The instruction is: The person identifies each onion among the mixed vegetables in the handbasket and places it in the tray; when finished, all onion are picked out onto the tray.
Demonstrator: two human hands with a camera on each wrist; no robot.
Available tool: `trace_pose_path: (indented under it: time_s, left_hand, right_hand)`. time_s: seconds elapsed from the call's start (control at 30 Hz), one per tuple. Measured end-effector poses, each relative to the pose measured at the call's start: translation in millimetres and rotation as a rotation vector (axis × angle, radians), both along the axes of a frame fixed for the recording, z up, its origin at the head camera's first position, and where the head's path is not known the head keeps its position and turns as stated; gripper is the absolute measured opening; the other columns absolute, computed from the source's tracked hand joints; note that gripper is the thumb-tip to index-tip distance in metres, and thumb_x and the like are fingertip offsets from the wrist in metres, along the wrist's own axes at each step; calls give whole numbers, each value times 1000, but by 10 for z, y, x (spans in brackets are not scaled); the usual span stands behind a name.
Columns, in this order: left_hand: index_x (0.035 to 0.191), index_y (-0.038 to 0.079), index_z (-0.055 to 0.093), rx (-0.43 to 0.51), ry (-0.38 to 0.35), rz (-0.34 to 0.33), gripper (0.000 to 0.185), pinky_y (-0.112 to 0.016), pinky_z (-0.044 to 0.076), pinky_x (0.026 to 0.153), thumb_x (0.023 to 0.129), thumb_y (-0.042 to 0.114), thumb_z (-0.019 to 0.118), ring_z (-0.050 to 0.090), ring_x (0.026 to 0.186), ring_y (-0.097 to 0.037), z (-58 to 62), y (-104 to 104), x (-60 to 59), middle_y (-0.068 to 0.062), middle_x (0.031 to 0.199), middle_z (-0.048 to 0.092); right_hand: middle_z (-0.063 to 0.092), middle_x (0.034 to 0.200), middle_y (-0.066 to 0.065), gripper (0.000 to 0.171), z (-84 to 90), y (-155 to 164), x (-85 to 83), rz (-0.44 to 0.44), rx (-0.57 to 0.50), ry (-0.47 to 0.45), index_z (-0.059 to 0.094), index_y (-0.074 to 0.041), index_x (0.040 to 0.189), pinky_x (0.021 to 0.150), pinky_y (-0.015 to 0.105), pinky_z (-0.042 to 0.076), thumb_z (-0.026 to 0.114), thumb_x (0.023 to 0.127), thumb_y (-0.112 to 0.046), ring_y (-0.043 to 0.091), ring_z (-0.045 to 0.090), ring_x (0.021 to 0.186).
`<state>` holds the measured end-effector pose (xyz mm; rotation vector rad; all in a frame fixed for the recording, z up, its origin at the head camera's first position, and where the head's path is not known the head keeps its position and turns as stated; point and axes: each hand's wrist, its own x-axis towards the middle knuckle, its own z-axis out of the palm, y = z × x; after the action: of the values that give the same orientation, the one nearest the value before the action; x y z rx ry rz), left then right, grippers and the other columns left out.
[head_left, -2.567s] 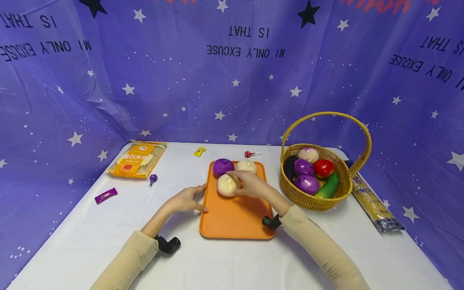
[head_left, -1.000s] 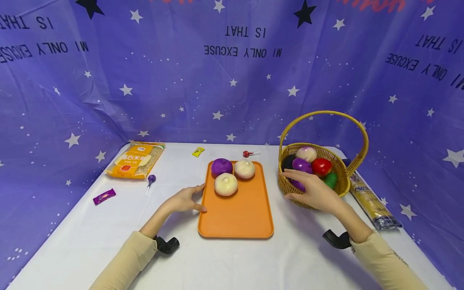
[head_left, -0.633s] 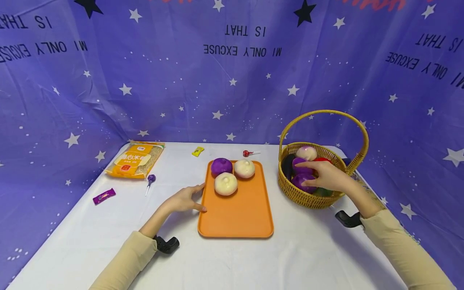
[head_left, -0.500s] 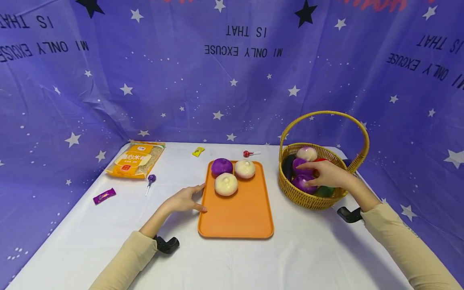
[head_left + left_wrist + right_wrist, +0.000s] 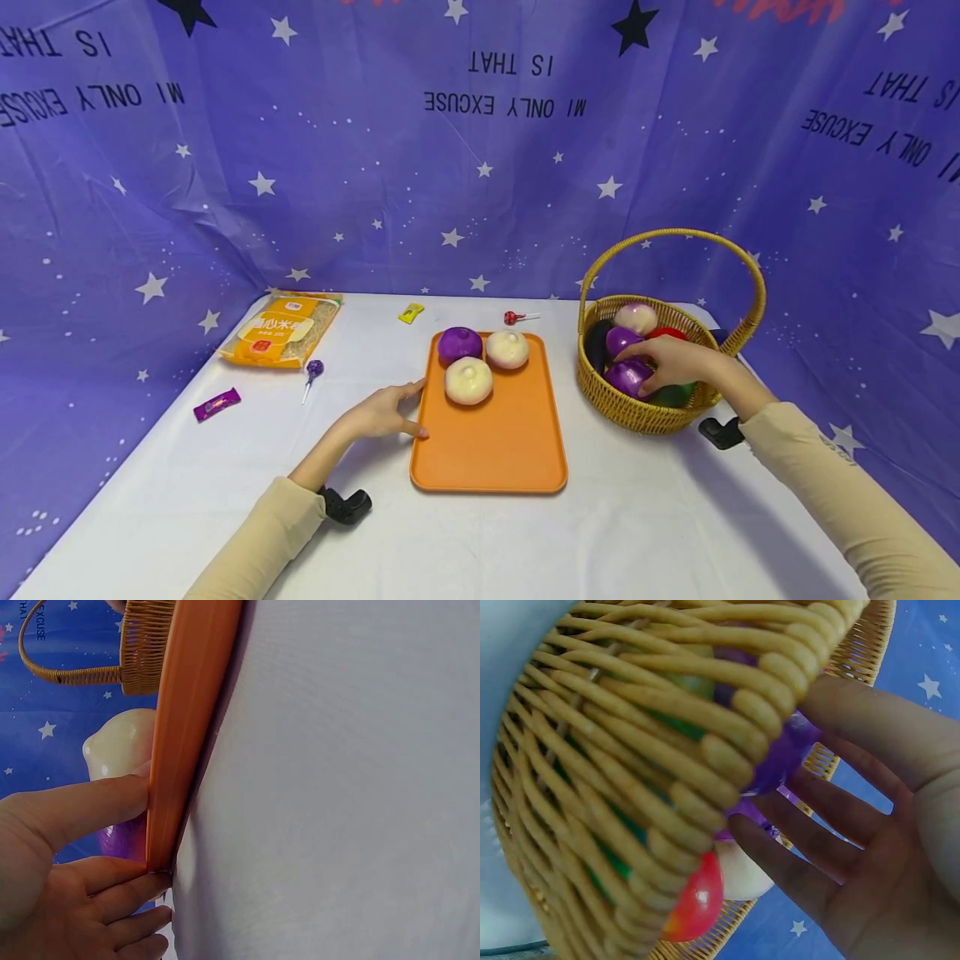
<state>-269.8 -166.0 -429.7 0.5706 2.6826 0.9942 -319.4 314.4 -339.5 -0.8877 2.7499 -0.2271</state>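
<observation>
My right hand [image 5: 678, 363] reaches into the wicker basket [image 5: 637, 417], its thumb and fingers around a glossy purple onion [image 5: 627, 377]. In the right wrist view the thumb presses that purple onion [image 5: 786, 759] from one side, fingers behind it; the basket rim hides part. My left hand [image 5: 381, 413] rests at the left edge of the orange tray [image 5: 487, 454]. Its thumb and fingertips touch the tray wall [image 5: 176, 765] in the left wrist view. On the tray's far part sit a purple onion [image 5: 460, 345] and two white onions, one behind [image 5: 507, 349], one in front [image 5: 468, 382].
The basket also bears a second purple onion [image 5: 619, 341], a white-purple onion [image 5: 636, 317], a dark eggplant [image 5: 597, 346], something red [image 5: 670, 332] and something green [image 5: 671, 396]. Its tall handle [image 5: 675, 232] arches above. A grain bag [image 5: 281, 331], lollipops and wrapped candies lie around.
My right hand has let go of the front white onion on the tray, moved right into the basket and closed around a purple onion. My left hand has stayed at the tray edge.
</observation>
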Motion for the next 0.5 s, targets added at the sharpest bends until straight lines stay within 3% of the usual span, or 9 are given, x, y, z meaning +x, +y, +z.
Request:
trace_pose_path:
  time_s: [0.27,0.5]
  left_hand:
    - [148,-3,32,-4,1,1,95,-54,23,113,74,29,83,30,137,-42,-9,0,-1,-24,148,36]
    - [148,-3,31,-6,0,0,95,-53,23,113,75,29,83,30,137,-42,-8,1,-5,-24,148,36]
  right_hand:
    - [64,117,13,51,-12,32,6,40,-31,35,64,-11,125,90,51,52,80,79,-23,33,60,106]
    - [65,117,13,53,112,29,4,68,-35,81,65,-9,123,91,49,51,83,76,-26,31,60,106]
